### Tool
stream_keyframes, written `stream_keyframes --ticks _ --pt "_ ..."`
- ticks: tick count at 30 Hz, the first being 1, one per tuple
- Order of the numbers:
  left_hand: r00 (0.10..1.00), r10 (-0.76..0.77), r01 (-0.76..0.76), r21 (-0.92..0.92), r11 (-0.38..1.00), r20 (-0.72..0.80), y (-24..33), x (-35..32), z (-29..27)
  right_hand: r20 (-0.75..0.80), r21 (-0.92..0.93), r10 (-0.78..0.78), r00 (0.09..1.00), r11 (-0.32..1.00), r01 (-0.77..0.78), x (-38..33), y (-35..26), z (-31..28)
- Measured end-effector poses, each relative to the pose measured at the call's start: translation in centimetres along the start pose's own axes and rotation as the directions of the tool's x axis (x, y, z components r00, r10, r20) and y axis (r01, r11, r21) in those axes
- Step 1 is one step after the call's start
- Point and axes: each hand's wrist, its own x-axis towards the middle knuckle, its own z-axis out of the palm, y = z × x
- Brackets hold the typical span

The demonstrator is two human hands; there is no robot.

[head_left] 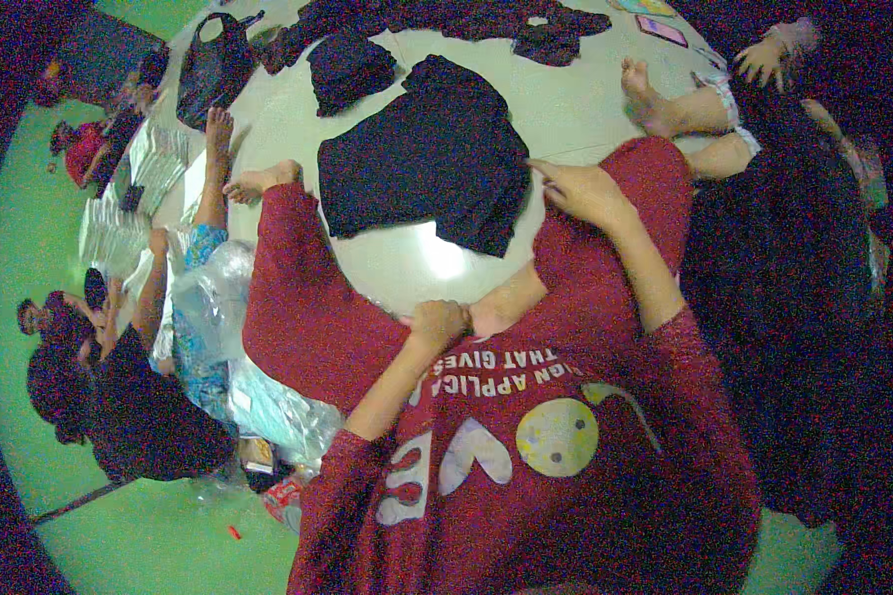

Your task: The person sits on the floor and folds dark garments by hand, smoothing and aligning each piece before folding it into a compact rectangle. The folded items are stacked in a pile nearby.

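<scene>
In front of me a black garment [417,159] lies spread on the pale floor, partly folded, with one flap hanging toward me; its exact kind is hard to make out. My right hand [583,193] is at its right edge, index finger stretched out to the cloth and fingers apart. Between my legs, my left hand [441,324] is curled closed beside my foot [506,300], away from the garment. Whatever its fingers may hold is hidden.
A smaller black cloth bundle [349,71] lies beyond the garment, with more dark cloth [446,18] behind. At left are a black bag [213,69], stacks of clear-wrapped packets [159,154] and plastic sheeting [213,302]. People sit on both sides; a phone [662,31] lies far right.
</scene>
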Motion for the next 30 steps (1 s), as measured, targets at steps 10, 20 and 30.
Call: stream_keyframes --ticks 10,20,30 --pt "0.914 0.132 -0.139 -0.009 0.99 0.384 -1.5 4.0 -3.2 0.07 -0.073 0.144 0.987 0.988 -0.139 3.1 4.3 4.8" --pt "0.9 0.142 -0.391 -0.621 0.68 -0.411 -5.1 13.1 -10.2 0.244 -0.024 0.132 0.961 0.991 -0.13 6.1 5.1 6.6" --pt "0.782 -0.045 -0.131 -0.235 0.963 -0.622 2.3 27.3 -9.5 0.059 0.713 0.287 0.956 0.658 -0.242 8.8 7.8 -1.0"
